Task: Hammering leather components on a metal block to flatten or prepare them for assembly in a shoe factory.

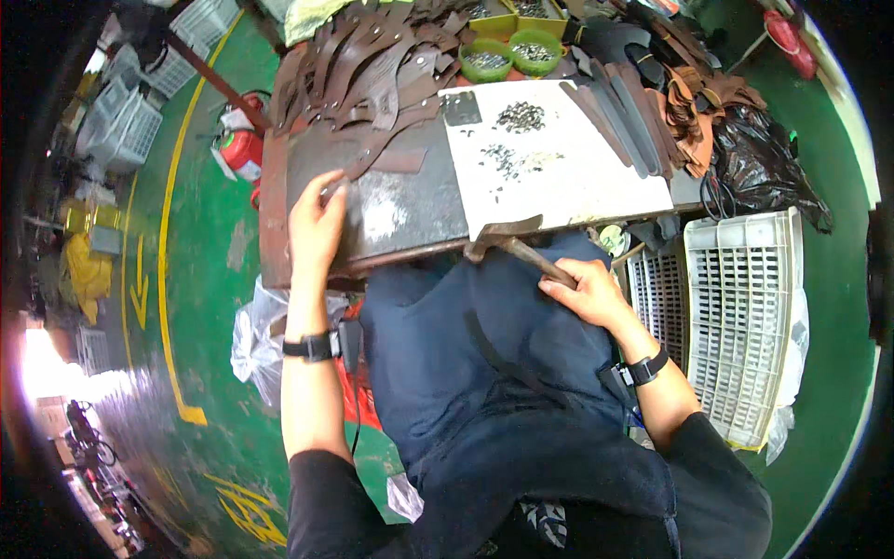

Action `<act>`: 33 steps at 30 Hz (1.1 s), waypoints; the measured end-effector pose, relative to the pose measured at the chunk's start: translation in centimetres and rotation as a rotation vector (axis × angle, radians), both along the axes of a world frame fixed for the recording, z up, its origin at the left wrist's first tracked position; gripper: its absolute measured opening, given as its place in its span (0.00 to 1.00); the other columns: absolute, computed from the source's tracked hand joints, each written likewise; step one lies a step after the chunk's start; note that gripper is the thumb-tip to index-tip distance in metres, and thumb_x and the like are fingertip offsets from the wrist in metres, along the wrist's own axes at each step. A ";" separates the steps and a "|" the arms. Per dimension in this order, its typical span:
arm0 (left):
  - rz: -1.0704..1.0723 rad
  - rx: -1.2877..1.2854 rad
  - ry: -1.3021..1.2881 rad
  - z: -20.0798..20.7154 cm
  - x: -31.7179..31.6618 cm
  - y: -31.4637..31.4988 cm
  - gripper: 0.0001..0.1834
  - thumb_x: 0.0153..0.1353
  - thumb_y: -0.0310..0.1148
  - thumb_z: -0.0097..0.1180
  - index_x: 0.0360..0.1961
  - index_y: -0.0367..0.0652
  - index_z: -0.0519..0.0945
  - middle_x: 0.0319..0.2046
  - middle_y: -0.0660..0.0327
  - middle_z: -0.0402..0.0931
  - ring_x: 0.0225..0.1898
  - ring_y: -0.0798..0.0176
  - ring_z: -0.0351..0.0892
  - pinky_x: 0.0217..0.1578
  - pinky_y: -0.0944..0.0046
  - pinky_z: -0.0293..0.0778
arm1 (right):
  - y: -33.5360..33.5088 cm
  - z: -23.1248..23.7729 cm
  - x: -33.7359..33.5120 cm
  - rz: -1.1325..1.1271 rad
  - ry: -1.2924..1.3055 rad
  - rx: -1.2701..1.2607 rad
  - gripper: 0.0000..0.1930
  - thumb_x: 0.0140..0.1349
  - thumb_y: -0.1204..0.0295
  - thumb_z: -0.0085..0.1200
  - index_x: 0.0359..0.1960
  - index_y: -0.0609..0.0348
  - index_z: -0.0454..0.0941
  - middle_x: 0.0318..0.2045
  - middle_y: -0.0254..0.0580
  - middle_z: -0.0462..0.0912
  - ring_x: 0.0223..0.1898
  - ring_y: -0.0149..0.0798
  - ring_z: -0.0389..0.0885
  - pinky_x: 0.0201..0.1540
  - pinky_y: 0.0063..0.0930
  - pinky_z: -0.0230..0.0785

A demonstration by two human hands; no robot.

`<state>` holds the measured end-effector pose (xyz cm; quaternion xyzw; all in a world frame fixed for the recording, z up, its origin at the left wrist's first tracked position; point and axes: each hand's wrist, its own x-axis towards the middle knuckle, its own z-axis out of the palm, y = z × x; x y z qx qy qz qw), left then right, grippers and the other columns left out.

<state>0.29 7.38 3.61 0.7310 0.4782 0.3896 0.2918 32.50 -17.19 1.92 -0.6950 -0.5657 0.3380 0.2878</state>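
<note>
My right hand (pixel 589 291) is wrapped round the wooden handle of a hammer (pixel 535 258). The hammer's metal head lies at the near edge of the workbench, over my lap. At the bench's left side, my left hand (pixel 317 224) has thumb and forefinger close together at the end of a brown leather strap (pixel 384 140). That strap runs from the fingertips back toward a pile of similar leather strips (pixel 358 65). A short flat brown leather piece (pixel 400 160) lies just beside it. The other fingers of my left hand are partly hidden.
Small metal fittings (pixel 520 116) and a dark square block (pixel 460 107) rest on a white sheet (pixel 596 191). Green bowls (pixel 535 52) of fittings stand behind. Dark strips (pixel 624 121) lie at right. White plastic crates (pixel 745 317) flank my right side; a red extinguisher (pixel 242 154) stands left.
</note>
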 end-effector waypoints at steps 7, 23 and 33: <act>0.206 0.106 0.748 -0.3 10.8 8.5 0.27 0.53 0.50 0.62 0.47 0.40 0.78 0.40 0.45 0.83 0.45 0.43 0.82 0.45 0.47 0.76 | 0.0 -1.0 0.7 0.039 0.053 0.033 0.14 0.60 0.60 0.63 0.28 0.59 0.78 0.16 0.46 0.74 0.17 0.38 0.72 0.24 0.34 0.64; -0.137 -0.154 0.342 1.6 -0.5 -0.9 0.09 0.59 0.34 0.61 0.35 0.39 0.80 0.22 0.58 0.75 0.26 0.61 0.74 0.30 0.60 0.69 | 0.6 -0.6 1.1 0.083 0.122 0.084 0.14 0.60 0.61 0.62 0.30 0.60 0.79 0.19 0.51 0.75 0.20 0.47 0.75 0.27 0.37 0.65; 0.017 0.020 0.570 -1.7 -0.7 -1.7 0.13 0.62 0.42 0.57 0.41 0.44 0.78 0.35 0.46 0.81 0.41 0.41 0.80 0.39 0.46 0.73 | 0.3 -1.0 0.0 0.086 0.020 0.046 0.16 0.59 0.59 0.62 0.28 0.60 0.77 0.18 0.49 0.75 0.21 0.45 0.75 0.27 0.37 0.65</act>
